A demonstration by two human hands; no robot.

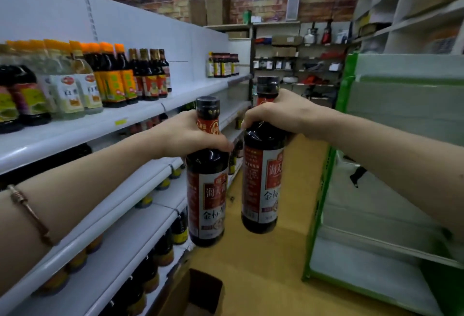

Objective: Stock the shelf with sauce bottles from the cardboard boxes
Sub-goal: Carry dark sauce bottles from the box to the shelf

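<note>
My left hand grips the neck of a dark sauce bottle with a red and white label. My right hand grips the neck of a second, matching dark sauce bottle. Both bottles hang upright in the aisle, side by side and a little apart, beside the white shelf on my left. That shelf's upper board carries a row of dark and pale sauce bottles at its left part. An open cardboard box stands on the floor below my hands, its inside dark.
A small group of bottles stands further along the same upper board. Lower boards of the white shelf hold more bottles. A green-framed shelf unit lines the right of the yellow floor. Racks with goods stand before the brick wall.
</note>
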